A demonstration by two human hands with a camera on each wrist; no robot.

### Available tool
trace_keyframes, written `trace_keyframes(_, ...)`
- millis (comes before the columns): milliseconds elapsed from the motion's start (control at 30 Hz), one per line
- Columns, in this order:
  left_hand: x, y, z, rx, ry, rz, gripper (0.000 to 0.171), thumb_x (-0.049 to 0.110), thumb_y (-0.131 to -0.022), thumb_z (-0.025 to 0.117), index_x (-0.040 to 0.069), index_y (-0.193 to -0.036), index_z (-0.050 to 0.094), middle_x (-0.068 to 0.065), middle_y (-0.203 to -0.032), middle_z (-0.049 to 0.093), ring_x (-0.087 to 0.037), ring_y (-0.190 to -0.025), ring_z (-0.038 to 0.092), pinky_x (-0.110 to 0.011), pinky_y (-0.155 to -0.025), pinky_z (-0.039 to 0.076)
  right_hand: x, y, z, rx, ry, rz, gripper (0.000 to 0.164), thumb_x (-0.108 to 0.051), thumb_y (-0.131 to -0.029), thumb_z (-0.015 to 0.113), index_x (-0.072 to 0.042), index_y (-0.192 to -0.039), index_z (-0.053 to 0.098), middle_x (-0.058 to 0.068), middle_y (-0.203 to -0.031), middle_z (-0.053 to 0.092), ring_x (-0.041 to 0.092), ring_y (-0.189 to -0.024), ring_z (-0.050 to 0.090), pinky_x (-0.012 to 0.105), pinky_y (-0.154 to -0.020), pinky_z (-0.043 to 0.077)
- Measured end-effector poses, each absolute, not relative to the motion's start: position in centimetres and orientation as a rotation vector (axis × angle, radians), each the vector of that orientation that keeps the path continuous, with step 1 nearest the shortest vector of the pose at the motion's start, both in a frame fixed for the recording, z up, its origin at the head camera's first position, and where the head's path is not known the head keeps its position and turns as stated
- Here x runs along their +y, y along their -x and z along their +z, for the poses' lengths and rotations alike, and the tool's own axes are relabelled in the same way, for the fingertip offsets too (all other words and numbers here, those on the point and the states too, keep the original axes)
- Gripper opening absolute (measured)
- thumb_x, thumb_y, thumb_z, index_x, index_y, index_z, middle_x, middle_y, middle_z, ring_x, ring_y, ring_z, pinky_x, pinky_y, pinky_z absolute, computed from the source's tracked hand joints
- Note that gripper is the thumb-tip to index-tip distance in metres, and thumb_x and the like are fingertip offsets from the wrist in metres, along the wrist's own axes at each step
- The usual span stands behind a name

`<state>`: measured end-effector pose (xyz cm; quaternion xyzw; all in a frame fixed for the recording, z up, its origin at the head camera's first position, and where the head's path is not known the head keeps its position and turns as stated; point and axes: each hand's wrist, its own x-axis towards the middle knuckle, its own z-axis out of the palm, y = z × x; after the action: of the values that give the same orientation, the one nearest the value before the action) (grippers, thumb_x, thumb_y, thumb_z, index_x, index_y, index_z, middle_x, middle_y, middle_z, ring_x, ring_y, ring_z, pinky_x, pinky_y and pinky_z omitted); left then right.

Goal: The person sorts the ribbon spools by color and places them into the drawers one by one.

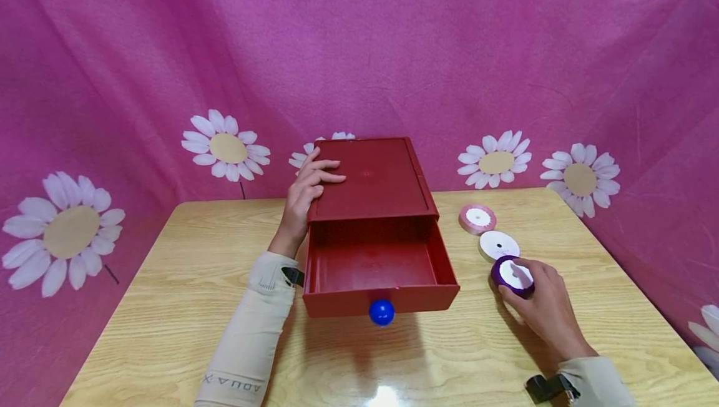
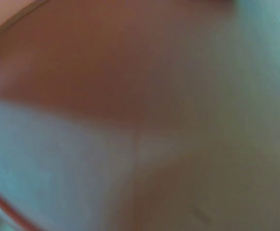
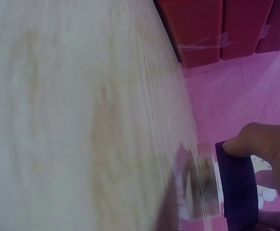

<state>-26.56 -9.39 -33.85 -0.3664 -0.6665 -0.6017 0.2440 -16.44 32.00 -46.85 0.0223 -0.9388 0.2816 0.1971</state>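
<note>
A red box (image 1: 373, 182) stands mid-table with its drawer (image 1: 342, 304) pulled out, bare inside, a round blue knob (image 1: 382, 313) on its front. My left hand (image 1: 303, 198) rests along the box's left side, fingers spread over the top edge. At the right, my right hand (image 1: 542, 301) pinches a purple ribbon roll (image 3: 238, 192) between thumb and fingers. Just behind that roll lies a white ribbon roll (image 1: 500, 243), and farther back a pink ribbon roll (image 1: 469, 225). Only blurred surfaces fill the left wrist view.
The wooden table (image 1: 213, 269) extends on both sides of the box. A pink cloth (image 1: 371, 51) with printed daisies hangs behind the table and along its sides. A black wrist strap (image 1: 553, 387) sits at the right sleeve.
</note>
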Motion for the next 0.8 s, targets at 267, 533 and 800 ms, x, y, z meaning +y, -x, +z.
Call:
trace_keyframes(267,-9.4,26.6,-33.9,-1.808,1.018,-1.64,0.038,-0.006,-0.082,0.033,-0.021,-0.1,0.063,-0.04,-0.121,0.05,-0.053,-0.138,0.016,-0.055,-0.115,0.006,31.2,16.6,-46.7,-2.559,-0.121,0.789,0.041,-0.011,-0.072,0.082,0.0,-0.104,0.057,0.027,-0.112,0.055,0.042,-0.104,0.047,0.053,-0.085,0.036)
trace_keyframes(533,-9.5,26.5,-34.0,-1.814,1.017,-1.646,0.038,-0.006,-0.082,0.033,-0.021,-0.1,0.063,-0.04,-0.122,0.05,-0.053,-0.139,0.015,-0.055,-0.115,0.006,30.6,16.5,-46.4,-2.539,-0.135,0.797,0.035,-0.01,-0.072,0.082,-0.001,-0.095,0.057,0.028,-0.117,0.053,0.041,-0.107,0.047,0.053,-0.085,0.036)
trace_keyframes(800,-9.4,26.8,-34.1,-1.807,0.999,-1.666,0.039,-0.004,-0.082,0.033,-0.018,-0.1,0.065,-0.037,-0.122,0.051,-0.05,-0.139,0.017,-0.051,-0.116,0.006,30.1,16.2,-45.8,-2.577,-0.106,0.812,0.034,-0.016,-0.076,0.081,-0.003,-0.096,0.058,0.028,-0.123,0.05,0.043,-0.113,0.045,0.059,-0.089,0.039)
